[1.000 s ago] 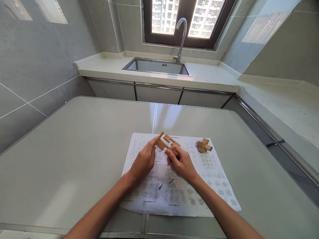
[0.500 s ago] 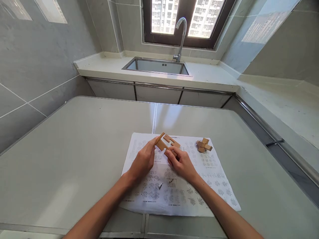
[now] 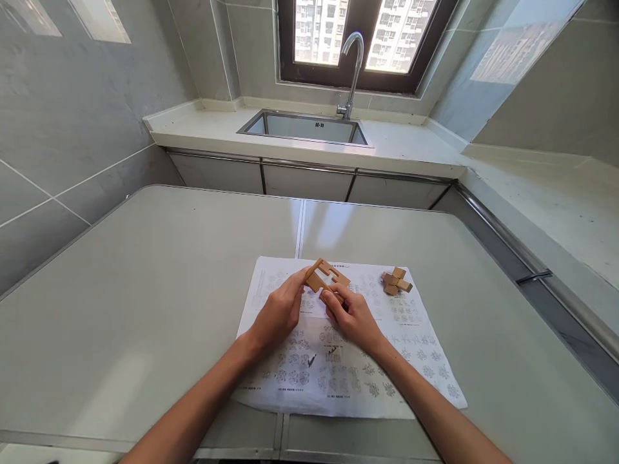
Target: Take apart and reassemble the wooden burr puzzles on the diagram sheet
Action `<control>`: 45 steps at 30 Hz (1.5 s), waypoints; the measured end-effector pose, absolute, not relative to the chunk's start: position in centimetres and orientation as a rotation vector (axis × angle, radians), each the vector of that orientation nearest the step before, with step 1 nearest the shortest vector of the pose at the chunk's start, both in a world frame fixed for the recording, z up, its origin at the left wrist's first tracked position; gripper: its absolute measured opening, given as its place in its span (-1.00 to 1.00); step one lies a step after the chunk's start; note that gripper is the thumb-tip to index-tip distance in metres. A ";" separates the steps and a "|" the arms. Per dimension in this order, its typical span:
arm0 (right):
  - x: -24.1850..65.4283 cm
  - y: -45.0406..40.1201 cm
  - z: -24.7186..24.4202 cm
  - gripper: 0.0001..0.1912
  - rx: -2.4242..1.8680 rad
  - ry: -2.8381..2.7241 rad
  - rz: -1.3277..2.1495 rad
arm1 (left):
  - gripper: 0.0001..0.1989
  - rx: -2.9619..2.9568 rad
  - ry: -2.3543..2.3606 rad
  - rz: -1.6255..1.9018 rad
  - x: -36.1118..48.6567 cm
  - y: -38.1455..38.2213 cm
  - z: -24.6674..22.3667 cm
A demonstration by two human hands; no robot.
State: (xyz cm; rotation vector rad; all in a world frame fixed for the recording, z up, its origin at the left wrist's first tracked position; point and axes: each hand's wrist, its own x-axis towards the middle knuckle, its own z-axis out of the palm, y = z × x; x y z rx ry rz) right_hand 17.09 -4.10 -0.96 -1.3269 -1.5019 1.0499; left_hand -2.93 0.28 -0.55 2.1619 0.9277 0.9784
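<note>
Over the paper sheet (image 3: 406,370), my left hand (image 3: 282,304) pinches a flat wooden puzzle piece (image 3: 316,282) near its left end. My right hand (image 3: 352,316) has its thumb and fingers closed on a narrow notched wooden puzzle piece (image 3: 334,295), which meets or nearly meets the left one; I cannot tell if they are joined. Just beyond them is a slotted wooden piece (image 3: 342,280), partly covered by the held pieces. A cross-shaped cluster of wooden pieces (image 3: 396,282) lies on the sheet to the right.
The sheet carries small printed diagrams and lies on a pale grey table (image 3: 145,290) with a centre seam. Beyond the table's far edge is a white counter (image 3: 406,142) with a sink (image 3: 304,129) and a tap (image 3: 355,71). A tiled wall (image 3: 87,116) stands at the left.
The piece in my left hand has tilted and shifted slightly right, its upper end now overlapping the slotted piece behind. My right hand has barely moved.
</note>
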 end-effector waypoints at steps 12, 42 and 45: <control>17.1 -4.2 -0.6 -0.57 -1.326 -1.508 1.050 | -0.47 2.156 0.891 0.964 -2.9 0.0 -0.3; 16.7 -4.5 -1.1 -0.52 -1.395 -1.489 0.986 | -0.46 2.137 0.932 0.973 -2.3 -0.6 -0.9; 17.0 -4.4 -1.0 -0.51 -1.387 -1.495 1.014 | -0.44 2.160 0.911 0.990 -2.6 -0.4 -0.9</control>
